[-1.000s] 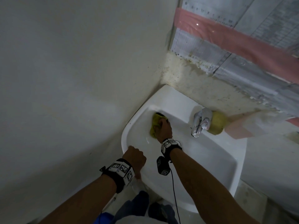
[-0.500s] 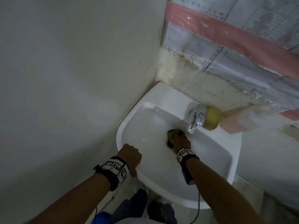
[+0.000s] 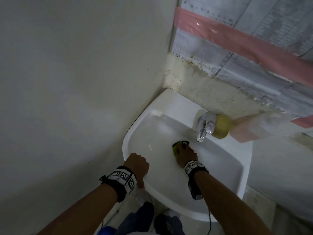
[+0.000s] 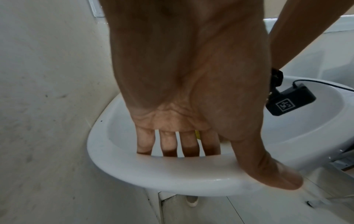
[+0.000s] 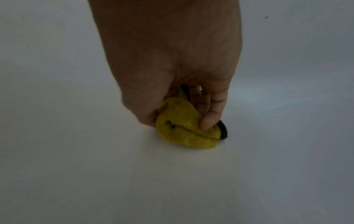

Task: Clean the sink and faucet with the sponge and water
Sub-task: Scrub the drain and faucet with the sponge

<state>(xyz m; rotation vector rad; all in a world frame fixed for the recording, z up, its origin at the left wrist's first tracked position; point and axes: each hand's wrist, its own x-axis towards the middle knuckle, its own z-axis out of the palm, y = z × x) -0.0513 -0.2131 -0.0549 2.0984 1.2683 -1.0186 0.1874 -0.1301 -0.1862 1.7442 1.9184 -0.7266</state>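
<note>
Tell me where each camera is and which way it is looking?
Head: sits on the person's head, looks down at the white sink, faucet and corner walls; shows both forearms, the left hand gripping the rim, the right hand in the basin.
Left wrist: looks along the left hand, fingers over the sink rim, thumb outside.
Right wrist: looks along the right hand gripping the yellow sponge against the basin.
Shared: head and right wrist both show the sponge; all show the sink.

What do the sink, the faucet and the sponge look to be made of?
Sink: glossy white, probably glazed ceramic, given the smooth rim and soft reflections. Faucet: shiny silver, likely chromed metal, with bright mirror-like highlights. Sponge: matte yellow foam with a dark layer at one edge, crumpled in the right hand.
</note>
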